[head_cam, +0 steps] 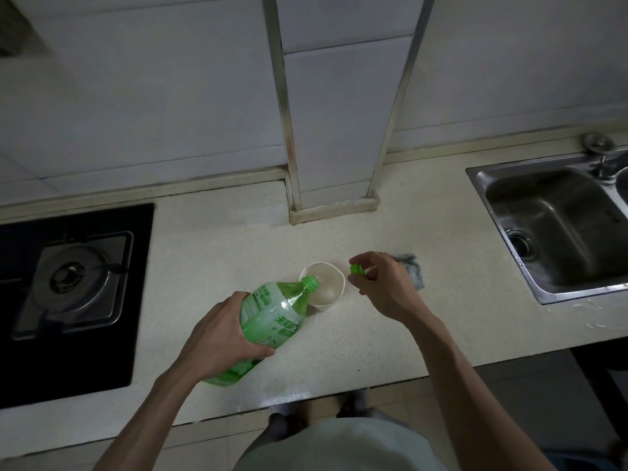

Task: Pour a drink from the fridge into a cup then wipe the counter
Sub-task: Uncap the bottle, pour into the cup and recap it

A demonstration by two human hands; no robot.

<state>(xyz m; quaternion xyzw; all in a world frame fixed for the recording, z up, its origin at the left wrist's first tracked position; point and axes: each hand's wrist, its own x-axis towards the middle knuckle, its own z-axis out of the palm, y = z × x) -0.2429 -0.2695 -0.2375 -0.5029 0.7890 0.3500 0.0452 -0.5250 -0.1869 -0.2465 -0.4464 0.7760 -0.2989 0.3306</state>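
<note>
So the left hand (pixel 221 338) is wrapped around the fat lower half of a big clear plastic bottle with a green label (pixel 261 321), fingers curled over the top side and thumb along the near side. The bottle is tipped way over, pointing up and to the right, with its green threaded neck sitting right over the rim of a small white round cup (pixel 323 288). The cup stands upright on the pale speckled stone counter (pixel 221 249), about in the middle of it, and there's some pale liquid pooled in the bottom. I can't make out a stream coming from the neck.

The right hand (pixel 384 287) hovers just to the right of the cup, loosely closed, pinching a small green screw cap (pixel 356 269) between thumb and fingertips. The cap is up off the counter, just beside the cup's rim.

Half hidden behind that hand is a grey-blue folded cloth (pixel 413 270) lying flat on the counter. Further right there's a stainless steel sink (pixel 557 226) sunk into the counter, and on the far left a black glass gas hob with a metal burner (pixel 74 283). A white tiled column (pixel 333 130) comes down to the counter at the back.
</note>
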